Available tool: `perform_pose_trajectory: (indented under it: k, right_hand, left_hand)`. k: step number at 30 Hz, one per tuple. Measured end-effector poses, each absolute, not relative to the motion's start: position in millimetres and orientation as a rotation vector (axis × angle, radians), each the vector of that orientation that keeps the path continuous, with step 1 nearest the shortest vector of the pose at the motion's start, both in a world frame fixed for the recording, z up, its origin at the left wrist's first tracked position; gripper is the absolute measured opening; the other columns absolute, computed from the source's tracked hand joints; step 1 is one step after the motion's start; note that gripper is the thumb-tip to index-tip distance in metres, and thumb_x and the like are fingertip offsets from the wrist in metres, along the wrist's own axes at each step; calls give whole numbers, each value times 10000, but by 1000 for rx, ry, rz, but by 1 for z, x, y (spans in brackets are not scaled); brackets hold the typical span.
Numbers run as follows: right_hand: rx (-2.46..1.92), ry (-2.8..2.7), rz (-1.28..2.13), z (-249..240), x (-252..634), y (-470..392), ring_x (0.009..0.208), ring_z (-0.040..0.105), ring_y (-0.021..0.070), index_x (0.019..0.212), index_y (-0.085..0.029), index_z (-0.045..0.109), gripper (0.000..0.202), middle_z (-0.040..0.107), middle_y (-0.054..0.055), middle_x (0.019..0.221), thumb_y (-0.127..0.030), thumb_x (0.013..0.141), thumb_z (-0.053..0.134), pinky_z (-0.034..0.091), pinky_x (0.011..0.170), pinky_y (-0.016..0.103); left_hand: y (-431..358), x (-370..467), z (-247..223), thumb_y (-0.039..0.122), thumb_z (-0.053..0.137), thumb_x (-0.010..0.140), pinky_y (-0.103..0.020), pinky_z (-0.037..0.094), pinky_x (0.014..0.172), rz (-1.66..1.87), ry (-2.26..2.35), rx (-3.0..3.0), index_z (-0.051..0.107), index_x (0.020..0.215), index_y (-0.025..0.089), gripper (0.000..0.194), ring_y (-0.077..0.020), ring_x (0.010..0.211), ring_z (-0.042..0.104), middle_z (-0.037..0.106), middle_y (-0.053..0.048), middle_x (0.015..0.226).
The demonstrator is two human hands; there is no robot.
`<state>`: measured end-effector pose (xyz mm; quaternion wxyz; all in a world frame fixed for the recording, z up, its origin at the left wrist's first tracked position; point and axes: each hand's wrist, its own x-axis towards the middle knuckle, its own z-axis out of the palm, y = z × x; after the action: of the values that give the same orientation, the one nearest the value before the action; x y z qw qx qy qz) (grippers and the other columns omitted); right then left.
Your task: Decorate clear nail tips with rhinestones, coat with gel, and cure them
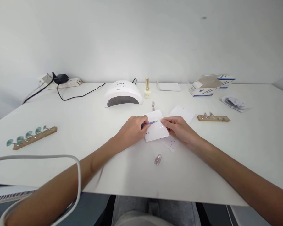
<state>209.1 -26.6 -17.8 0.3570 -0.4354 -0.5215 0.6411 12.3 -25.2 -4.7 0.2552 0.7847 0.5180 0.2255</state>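
My left hand (135,129) is closed round slim blue tweezers (146,124), whose silvery tip lies over a white sticker sheet (157,134). My right hand (179,128) pinches that sheet at its right edge between thumb and fingers, tilted up off the table. Tiny dark star-like marks show near the sheet's lower left corner. Under it, partly hidden, is another sheet (171,142) with rows of small dark marks. A pinkish press-on nail (158,159) lies on the table, nearer to me than the sheet. Whether the tweezers' tip grips anything is too small to tell.
Behind my hands stand a white nail lamp (123,92) and a gold-capped polish bottle (147,91). Wooden display strips lie left (37,138) and right (213,118). An open alcohol-pad box (204,88) and a pile of packets (234,103) are back right. A white cable (78,175) crosses my left forearm.
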Motion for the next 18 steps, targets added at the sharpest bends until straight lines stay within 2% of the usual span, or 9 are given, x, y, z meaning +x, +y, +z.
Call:
perform_pose_trajectory:
  k: [5,12,15,18]
  right_hand:
    - [-1141,-1363,1626,-16,209,-26,548,367,92,584,-182,562,349,454,-42,593,-454,792,634,294,540,266]
    - [-1172,-1401,1601,-16,209,-26,545,350,95,586,-184,545,369,441,-41,592,-479,794,620,255,526,272]
    - [-1185,-1403,1583,-15,208,-27,526,321,92,564,-189,534,372,416,-49,569,-469,793,621,259,526,273]
    - [-1176,-1397,1596,-15,208,-28,550,369,100,600,-189,569,354,469,-37,603,-477,803,605,288,548,276]
  left_hand:
    - [-26,12,-5,268,480,845,-226,296,486,602,1417,2129,537,694,173,187,-81,510,379,496,32,559]
    - [-26,12,-6,275,481,845,-228,312,501,619,1397,2143,536,692,172,192,-88,530,401,510,23,574]
    - [-26,12,-6,280,479,849,-227,312,499,618,1394,2148,540,701,174,192,-90,529,406,516,23,574]
    - [-25,12,-6,283,479,849,-226,315,497,617,1394,2158,539,699,175,195,-92,527,412,522,21,572]
